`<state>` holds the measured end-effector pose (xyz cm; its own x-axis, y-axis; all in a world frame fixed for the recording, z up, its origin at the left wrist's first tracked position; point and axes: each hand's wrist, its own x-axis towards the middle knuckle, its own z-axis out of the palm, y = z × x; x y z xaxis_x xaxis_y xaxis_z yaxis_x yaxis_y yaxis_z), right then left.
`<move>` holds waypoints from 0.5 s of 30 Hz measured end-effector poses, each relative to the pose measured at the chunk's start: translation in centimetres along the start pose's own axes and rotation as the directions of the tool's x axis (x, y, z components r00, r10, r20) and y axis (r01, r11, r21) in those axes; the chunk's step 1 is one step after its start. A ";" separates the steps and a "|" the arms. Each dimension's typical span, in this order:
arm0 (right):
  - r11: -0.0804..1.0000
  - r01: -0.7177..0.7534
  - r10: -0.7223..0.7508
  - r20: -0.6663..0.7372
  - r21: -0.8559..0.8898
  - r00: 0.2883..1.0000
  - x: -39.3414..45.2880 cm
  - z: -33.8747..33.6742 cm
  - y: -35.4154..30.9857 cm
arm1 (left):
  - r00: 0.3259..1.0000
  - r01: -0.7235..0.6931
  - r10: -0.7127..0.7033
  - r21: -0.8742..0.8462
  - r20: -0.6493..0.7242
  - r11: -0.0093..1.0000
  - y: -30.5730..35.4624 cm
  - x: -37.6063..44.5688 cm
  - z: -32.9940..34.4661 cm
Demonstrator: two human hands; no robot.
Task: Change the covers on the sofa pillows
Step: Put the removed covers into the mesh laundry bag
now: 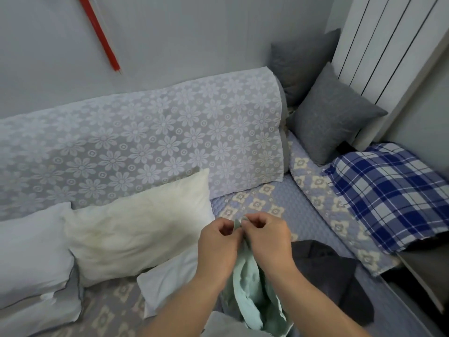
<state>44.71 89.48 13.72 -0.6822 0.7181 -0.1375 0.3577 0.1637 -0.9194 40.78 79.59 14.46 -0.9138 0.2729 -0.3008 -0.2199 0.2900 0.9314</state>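
Note:
A pale mint-green pillow cover (252,288) hangs in front of me over the sofa seat. My left hand (218,244) and my right hand (267,239) pinch its top edge close together, fingers curled. A bare cream pillow insert (136,229) leans against the flower-patterned sofa back. A second white pillow (31,249) lies at the far left. A smaller white pillow (170,280) lies flat on the seat just left of my forearm. A dark grey cloth (325,271) lies crumpled on the seat to the right.
Two grey covered cushions (332,115) stand in the sofa's right corner by a white radiator (388,45). A blue plaid pillow (393,193) lies on the right arm of the sofa. The seat (286,195) has a lilac flowered spread.

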 end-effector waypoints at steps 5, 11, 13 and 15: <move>0.992 0.088 -0.079 0.103 -0.090 0.992 -0.6 -0.1 -0.3 | 0.998 -0.052 0.053 0.037 -0.038 0.998 0.2 -0.8 0.0; 0.958 0.191 -0.143 0.219 -0.215 0.965 -0.8 -0.8 -0.4 | 0.992 -0.113 0.105 0.122 0.072 0.986 0.2 -1.8 -0.7; 0.959 0.221 -0.170 0.264 -0.179 0.949 -0.7 -1.5 -0.7 | 0.984 -0.144 0.132 0.098 0.117 0.985 0.0 -1.4 -1.2; 0.951 0.270 -0.208 0.336 -0.149 0.918 -0.9 -2.1 -1.2 | 0.984 -0.149 0.142 0.062 0.108 0.987 0.0 -0.8 -1.9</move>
<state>46.23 90.08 15.69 -0.9155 0.3980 -0.0591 0.2512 0.4508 -0.8565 40.90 77.64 15.07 -0.8935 0.4088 -0.1860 -0.0598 0.3022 0.9514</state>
